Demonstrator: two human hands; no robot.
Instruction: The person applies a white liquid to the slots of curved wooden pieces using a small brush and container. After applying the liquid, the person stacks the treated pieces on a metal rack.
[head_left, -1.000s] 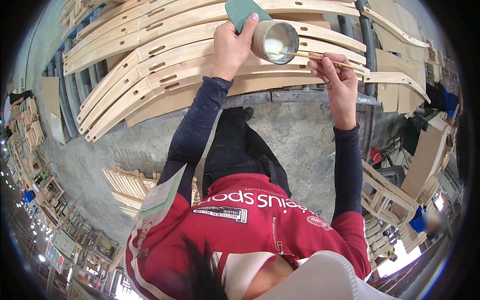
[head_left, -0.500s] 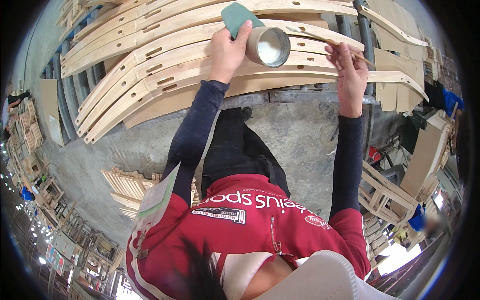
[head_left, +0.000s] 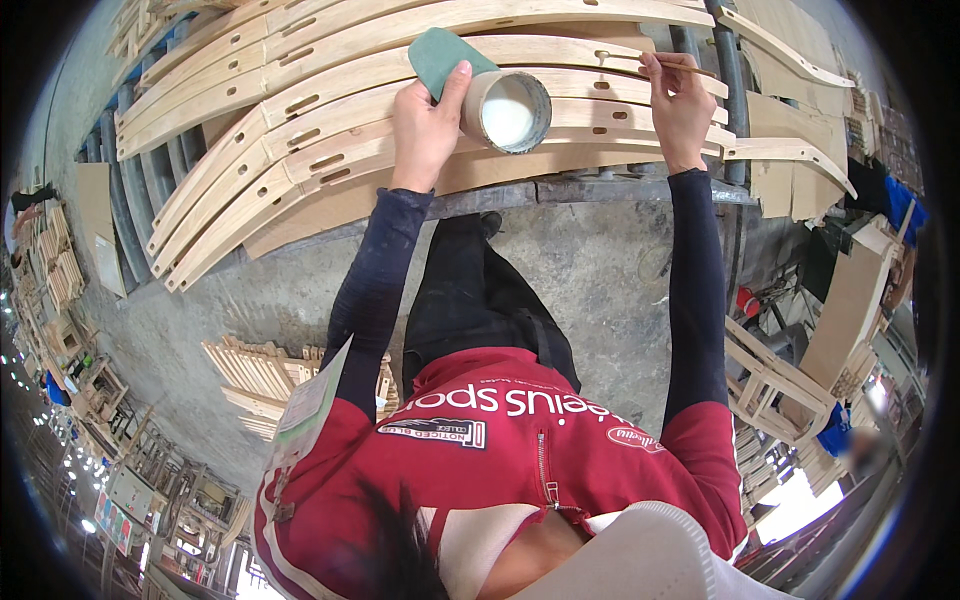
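Observation:
My left hand (head_left: 428,135) is closed on a round tub (head_left: 480,112) of white, glue-like liquid (head_left: 508,112). The same hand pinches a flat green pad (head_left: 445,58) under its thumb, beside the tub's rim. Pinched in the fingers of my right hand (head_left: 683,110) is a thin wooden stick-like brush (head_left: 690,68). Its far end reaches left to a slot in a curved wooden slat (head_left: 560,48); whether it touches the wood I cannot tell. Below both hands lie several more pale curved slats (head_left: 370,150) with slots cut along them.
The slats rest on a metal roller frame (head_left: 600,190), with brown cardboard (head_left: 480,172) under them. Another curved slat (head_left: 790,150) lies at the right. On the concrete floor, a stack of wooden pieces (head_left: 250,375) stands at lower left and a wooden frame (head_left: 775,385) at right.
The tub and green pad have moved left and slightly down with my left hand. My right hand has risen, bringing the brush from beside the tub's rim to the slat's slot.

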